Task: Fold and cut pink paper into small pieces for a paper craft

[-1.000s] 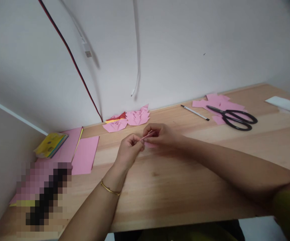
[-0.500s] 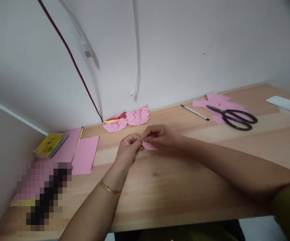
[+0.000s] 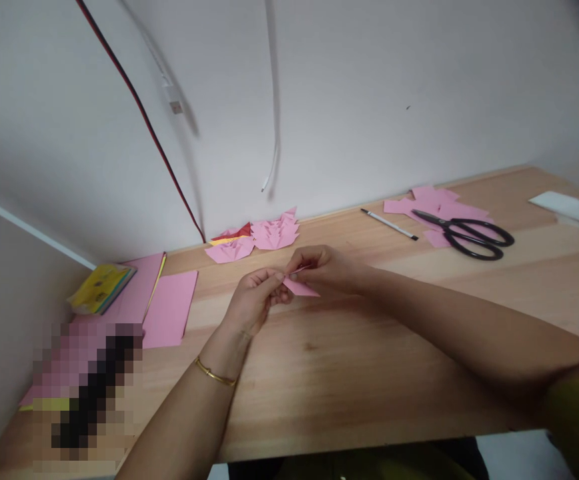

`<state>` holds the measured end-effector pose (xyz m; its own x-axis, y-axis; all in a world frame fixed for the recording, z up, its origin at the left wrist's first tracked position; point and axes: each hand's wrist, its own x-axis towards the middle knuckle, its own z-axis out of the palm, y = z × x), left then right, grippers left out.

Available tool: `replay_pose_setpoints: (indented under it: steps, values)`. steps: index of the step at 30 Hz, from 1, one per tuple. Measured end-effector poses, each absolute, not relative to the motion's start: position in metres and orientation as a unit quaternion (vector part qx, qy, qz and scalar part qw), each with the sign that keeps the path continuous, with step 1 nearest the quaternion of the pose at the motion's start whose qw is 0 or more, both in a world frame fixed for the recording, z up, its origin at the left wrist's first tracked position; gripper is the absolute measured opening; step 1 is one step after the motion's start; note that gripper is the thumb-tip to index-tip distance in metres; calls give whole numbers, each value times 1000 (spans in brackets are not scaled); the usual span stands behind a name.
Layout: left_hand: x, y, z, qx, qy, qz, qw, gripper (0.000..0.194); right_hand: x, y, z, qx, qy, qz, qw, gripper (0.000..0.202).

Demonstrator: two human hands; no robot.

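Note:
A small folded piece of pink paper [image 3: 301, 287] is held between both hands over the middle of the wooden table [image 3: 329, 373]. My left hand [image 3: 257, 300], with a gold bracelet on the wrist, pinches its left end between thumb and fingers. On the upper edge, my right hand [image 3: 322, 267] pinches the paper with its fingertips close to the left ones. The paper's pointed lower part sticks out to the right, under my right hand. Exact folds between the fingertips are hidden.
Folded pink pieces [image 3: 274, 233] lie by the wall. At right are a pen [image 3: 389, 225], black-handled scissors [image 3: 474, 239] on pink scraps [image 3: 434, 200], and a white item [image 3: 574, 208]. At left, pink sheets [image 3: 169, 310] and a yellow packet [image 3: 100, 288]; a blurred dark object [image 3: 94, 393] lies nearer.
My left hand has shifted slightly and turned, with its lower fingers now showing beneath the paper. The paper's pointed end reaches a little further right and has tilted. My right hand has barely moved.

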<state>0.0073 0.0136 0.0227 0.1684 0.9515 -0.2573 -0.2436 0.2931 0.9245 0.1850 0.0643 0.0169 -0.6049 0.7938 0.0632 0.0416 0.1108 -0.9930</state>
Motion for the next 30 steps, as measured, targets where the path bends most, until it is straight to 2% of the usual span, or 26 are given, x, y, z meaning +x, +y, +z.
replay_pose_setpoints:
  steps: [7,11,15,20,30]
  values:
    - [6,17,17,421,488,467,606,20,187,66,19,-299,-668,617,290,27]
    - [7,16,17,477,524,455,540,23,188,70,14,-323,-664,620,264,34]
    - [9,15,17,509,537,440,509,24,189,69,19,-360,-705,559,247,27]
    - [11,14,17,492,542,443,518,23,188,65,26,-377,-731,496,278,16]
    - [8,15,9,493,552,456,495,23,186,65,19,-385,-743,455,304,28]
